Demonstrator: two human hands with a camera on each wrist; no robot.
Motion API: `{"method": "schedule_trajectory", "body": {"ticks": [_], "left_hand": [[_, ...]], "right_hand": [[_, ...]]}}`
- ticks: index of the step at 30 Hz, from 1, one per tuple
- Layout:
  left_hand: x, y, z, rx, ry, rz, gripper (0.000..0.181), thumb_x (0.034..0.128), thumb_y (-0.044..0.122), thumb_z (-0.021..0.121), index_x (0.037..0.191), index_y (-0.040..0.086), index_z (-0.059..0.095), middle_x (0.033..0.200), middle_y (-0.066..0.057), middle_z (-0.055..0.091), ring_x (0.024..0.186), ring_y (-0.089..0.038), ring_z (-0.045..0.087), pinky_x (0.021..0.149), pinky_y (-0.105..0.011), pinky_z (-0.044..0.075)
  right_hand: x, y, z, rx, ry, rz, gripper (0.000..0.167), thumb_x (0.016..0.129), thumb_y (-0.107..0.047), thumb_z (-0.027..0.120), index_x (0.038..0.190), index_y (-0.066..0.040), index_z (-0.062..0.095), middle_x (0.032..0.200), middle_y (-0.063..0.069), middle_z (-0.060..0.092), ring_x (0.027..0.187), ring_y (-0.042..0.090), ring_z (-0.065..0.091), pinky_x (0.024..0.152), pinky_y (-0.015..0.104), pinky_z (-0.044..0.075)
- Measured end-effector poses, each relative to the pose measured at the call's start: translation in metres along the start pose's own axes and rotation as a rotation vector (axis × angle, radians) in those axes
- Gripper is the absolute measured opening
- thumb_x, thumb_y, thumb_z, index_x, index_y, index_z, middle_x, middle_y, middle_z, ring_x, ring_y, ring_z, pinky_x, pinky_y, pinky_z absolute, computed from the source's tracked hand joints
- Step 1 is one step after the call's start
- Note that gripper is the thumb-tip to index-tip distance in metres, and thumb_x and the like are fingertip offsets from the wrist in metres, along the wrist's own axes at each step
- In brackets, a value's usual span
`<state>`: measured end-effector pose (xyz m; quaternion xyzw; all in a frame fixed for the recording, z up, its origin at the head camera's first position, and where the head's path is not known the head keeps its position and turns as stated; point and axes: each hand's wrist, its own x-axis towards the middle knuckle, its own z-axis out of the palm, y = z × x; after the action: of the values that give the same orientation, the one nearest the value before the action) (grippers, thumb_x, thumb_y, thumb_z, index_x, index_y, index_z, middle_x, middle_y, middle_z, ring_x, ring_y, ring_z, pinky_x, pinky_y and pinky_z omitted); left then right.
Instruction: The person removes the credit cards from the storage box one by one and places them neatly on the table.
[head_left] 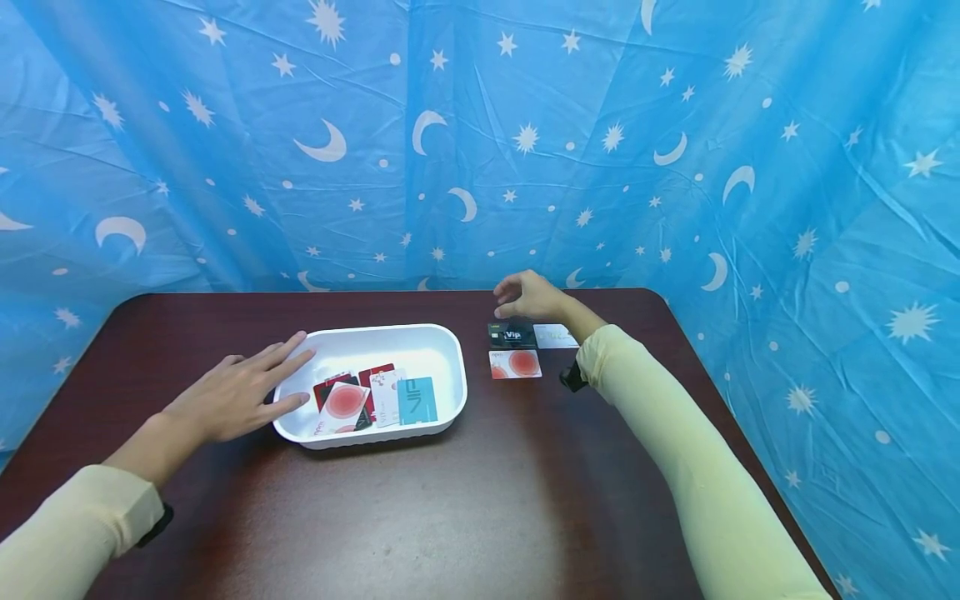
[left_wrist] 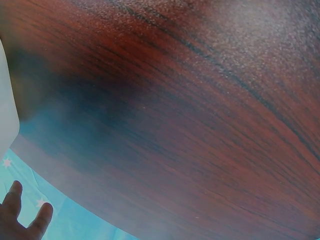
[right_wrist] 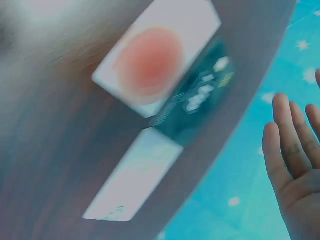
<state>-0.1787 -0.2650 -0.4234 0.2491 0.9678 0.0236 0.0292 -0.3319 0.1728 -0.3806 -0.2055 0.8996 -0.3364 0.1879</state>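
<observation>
My left hand (head_left: 238, 390) is at the left rim of a white tray (head_left: 442, 350), its fingers spread and reaching over the edge. Several cards lie overlapped in the tray, among them a teal VIP card (head_left: 417, 401) and a white card with a red circle (head_left: 346, 401). Bent a little and holding nothing, the right hand (head_left: 531, 298) hovers just above a black Vip card (head_left: 512, 337). Beside that card lies a whitish card (head_left: 555, 337), partly behind the wrist. A white card with a coral circle (right_wrist: 150, 65) sits on the near side of the black one.
The dark brown wooden table (head_left: 480, 517) carries the tray and the cards. A blue curtain (head_left: 480, 167) with moons and stars hangs behind its back edge and along the right side.
</observation>
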Motion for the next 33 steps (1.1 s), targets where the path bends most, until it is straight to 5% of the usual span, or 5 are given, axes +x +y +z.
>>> {"method": "schedule_trajectory", "body": {"ticks": [13,28,33], "left_hand": [[0.000,0.000,0.000,-0.015,-0.005,-0.005,0.077,0.0947,0.055,0.056,0.155,0.011,0.034,0.159,-0.021,0.028,0.138,-0.046,0.038,0.099,-0.068,0.039],[0.001,-0.001,0.000,-0.007,-0.006,-0.003,0.077,0.0950,0.055,0.055,0.155,0.012,0.034,0.160,-0.020,0.027,0.139,-0.045,0.038,0.100,-0.067,0.039],[0.001,-0.001,0.001,-0.005,-0.008,-0.002,0.078,0.0949,0.056,0.055,0.155,0.012,0.033,0.161,-0.020,0.026,0.138,-0.045,0.038,0.100,-0.068,0.039]], "right_hand": [[0.013,-0.064,0.024,0.146,-0.231,-0.060,0.041,0.090,-0.006,0.072,0.127,0.003,0.059,0.122,0.021,0.066,0.106,0.025,0.067,0.093,0.046,0.053],[0.032,-0.103,0.057,-0.022,-0.533,0.069,0.052,0.089,-0.011,0.075,0.135,0.002,0.055,0.117,0.010,0.070,0.104,0.019,0.067,0.089,0.034,0.055],[0.034,-0.106,0.067,-0.033,-0.557,0.122,0.053,0.090,-0.011,0.074,0.137,-0.001,0.054,0.114,0.007,0.070,0.103,0.018,0.066,0.094,0.036,0.053]]}}
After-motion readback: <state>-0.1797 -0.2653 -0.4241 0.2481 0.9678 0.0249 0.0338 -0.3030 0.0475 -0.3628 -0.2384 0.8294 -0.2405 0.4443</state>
